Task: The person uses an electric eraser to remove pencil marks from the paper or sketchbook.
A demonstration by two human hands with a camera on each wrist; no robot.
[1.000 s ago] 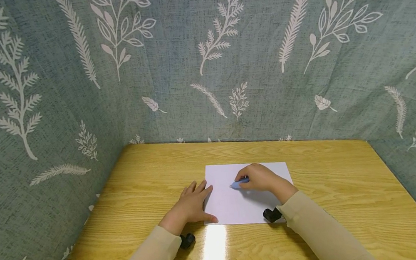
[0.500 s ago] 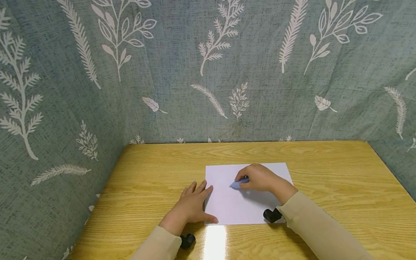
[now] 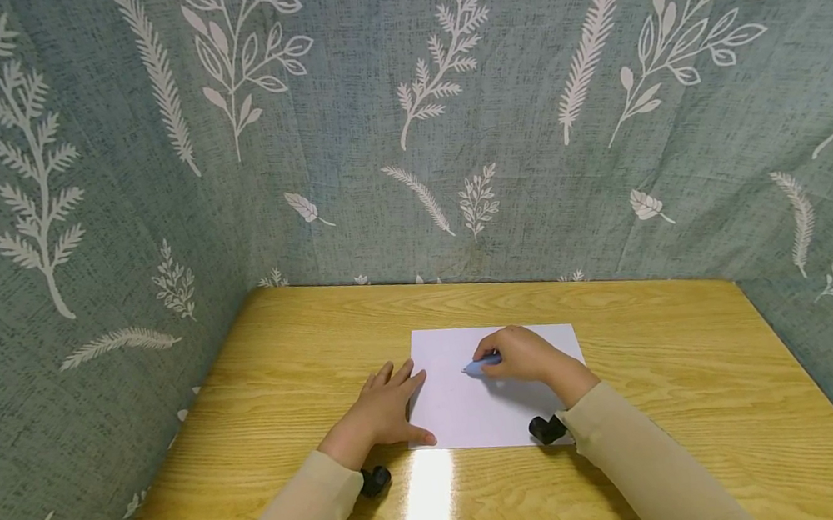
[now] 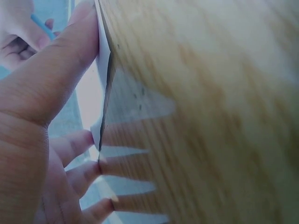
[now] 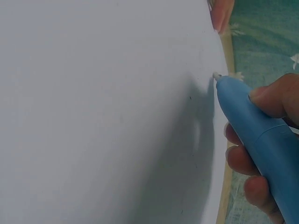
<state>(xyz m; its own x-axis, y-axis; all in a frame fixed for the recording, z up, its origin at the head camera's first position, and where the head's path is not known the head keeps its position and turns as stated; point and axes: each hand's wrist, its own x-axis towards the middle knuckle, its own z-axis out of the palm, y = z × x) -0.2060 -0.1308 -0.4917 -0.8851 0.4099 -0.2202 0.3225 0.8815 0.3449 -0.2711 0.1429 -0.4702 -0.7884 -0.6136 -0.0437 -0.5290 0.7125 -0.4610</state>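
Note:
A white sheet of paper [image 3: 450, 416] lies on the wooden table. My right hand [image 3: 523, 354] pinches a thick light-blue pen-shaped tool [image 5: 254, 130] between thumb and fingers. The tool's body has a seam round it and narrows to a small whitish tip, which points left, close over the sheet. In the right wrist view, its shadow falls across the paper, where a few tiny dark specks show. My left hand [image 3: 384, 412] rests with spread fingers at the paper's left edge, thumb at the near corner. The left wrist view shows the paper edge slightly raised beside that thumb.
The wooden table [image 3: 303, 338] carries a bright glare strip in front of the paper. Leaf-patterned grey-green cloth [image 3: 342, 116] hangs behind the table and at both sides. A black wrist camera [image 3: 546, 429] overlaps the sheet's near right part in the head view.
My right hand and the blue tool have shifted very slightly to the right. My left hand and the paper have stayed in place.

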